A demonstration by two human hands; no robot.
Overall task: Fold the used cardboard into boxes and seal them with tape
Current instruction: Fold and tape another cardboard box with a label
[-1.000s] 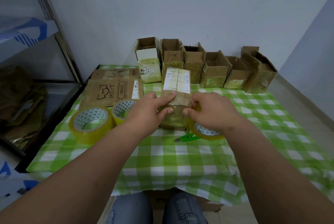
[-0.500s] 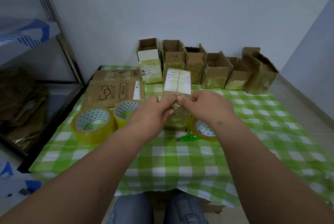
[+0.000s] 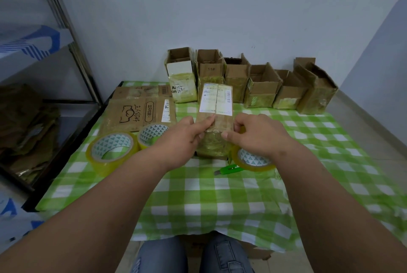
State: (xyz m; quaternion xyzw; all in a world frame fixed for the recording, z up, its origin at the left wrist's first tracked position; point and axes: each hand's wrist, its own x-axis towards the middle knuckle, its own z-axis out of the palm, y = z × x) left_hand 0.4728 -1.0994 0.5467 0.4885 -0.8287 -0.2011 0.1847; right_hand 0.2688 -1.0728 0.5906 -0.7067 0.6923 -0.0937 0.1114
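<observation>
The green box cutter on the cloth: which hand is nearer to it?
Right. The right hand is just above the green box cutter, beside the box; the left hand is farther left.

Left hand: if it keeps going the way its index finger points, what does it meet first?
The left hand points up-right along the box top; it would probably cross the white shipping label first, though depth is uncertain.

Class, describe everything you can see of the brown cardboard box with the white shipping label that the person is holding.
The brown cardboard box with the white shipping label stands on the green-checked tablecloth, near the table's middle. Its closed top flaps meet in a seam that splits the label. Glossy yellowish tape wraps its near face. The left hand lays a finger along the seam; the right hand grips its right edge, with a yellow tape roll beneath it.
</observation>
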